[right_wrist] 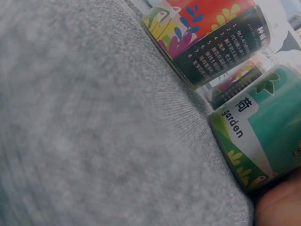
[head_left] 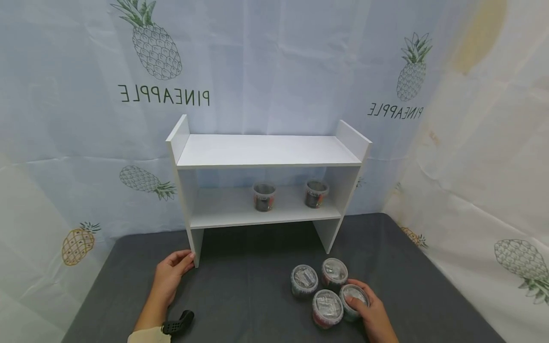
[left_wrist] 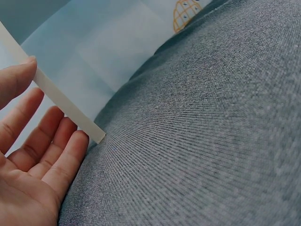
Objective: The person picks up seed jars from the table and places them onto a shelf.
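Observation:
A small white two-tier shelf (head_left: 266,223) stands on the dark table. My left hand (head_left: 172,272) is at the foot of its left side panel (left_wrist: 66,103); the thumb touches the front edge and the loosely bent fingertips rest against the outer face. My right hand (head_left: 372,312) grips a green-labelled plastic tub (head_left: 354,297), thumb on its lid and fingers at its far side. In the right wrist view this green tub (right_wrist: 263,127) stands on the cloth beside a red-labelled tub (right_wrist: 211,37). Three more lidded tubs cluster around it: one left (head_left: 304,280), one behind (head_left: 334,272), one in front (head_left: 328,308).
On the shelf's middle board stand two similar tubs, one near the centre (head_left: 263,196) and one at the right (head_left: 316,193). A pineapple-print curtain (head_left: 266,66) hangs behind the table (head_left: 240,295). A black band (head_left: 179,324) is on the left wrist.

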Tool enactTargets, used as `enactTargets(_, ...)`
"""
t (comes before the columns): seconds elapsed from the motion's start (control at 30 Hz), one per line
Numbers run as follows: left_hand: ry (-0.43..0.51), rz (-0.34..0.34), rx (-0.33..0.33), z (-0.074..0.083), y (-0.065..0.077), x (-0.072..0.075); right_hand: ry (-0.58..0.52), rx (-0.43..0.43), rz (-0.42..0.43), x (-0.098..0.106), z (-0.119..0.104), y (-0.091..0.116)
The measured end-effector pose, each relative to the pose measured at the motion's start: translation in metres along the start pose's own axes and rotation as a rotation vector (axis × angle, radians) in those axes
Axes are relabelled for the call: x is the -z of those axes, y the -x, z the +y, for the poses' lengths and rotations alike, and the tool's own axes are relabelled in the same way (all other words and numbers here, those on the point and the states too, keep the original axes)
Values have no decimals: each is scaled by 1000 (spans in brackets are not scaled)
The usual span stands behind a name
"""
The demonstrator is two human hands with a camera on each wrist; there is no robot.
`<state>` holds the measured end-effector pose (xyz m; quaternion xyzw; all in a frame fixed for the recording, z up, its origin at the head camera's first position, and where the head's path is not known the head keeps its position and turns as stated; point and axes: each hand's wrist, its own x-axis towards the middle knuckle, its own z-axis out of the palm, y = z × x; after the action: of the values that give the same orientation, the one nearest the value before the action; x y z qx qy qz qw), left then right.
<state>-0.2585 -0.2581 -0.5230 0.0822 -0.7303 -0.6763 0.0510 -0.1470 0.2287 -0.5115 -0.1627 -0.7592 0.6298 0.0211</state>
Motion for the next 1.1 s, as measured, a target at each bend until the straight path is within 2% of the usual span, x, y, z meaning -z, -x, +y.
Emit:
enactTargets(0.13, 0, -1, 0, 0, 0, 0, 2, 8, 4, -1, -1, 0)
enactTargets(0.23, 7, 2, 1, 0, 0, 0, -9, 42, -26, 0, -1, 1)
enactTargets(0.33, 12, 6, 5, 1, 0, 0, -59, 84, -113, 3, 1, 1)
enactTargets(0.5, 8, 10, 10, 1, 0, 0, -155, 127, -324, 13, 4, 1)
enactTargets(0.67, 5, 10, 9, 1, 1, 0, -197, 146, -438, 20, 6, -2)
enactTargets(0.77, 5, 11, 8, 0, 1, 0, -197, 157, -455, 20, 7, -2)
enactTargets(0.87, 4, 11, 9, 0, 1, 0, -184, 149, -434, 19, 6, -3)
enactTargets(1.1, 1, 11, 9, 1, 1, 0, -124, 85, -309, 14, 3, -4)
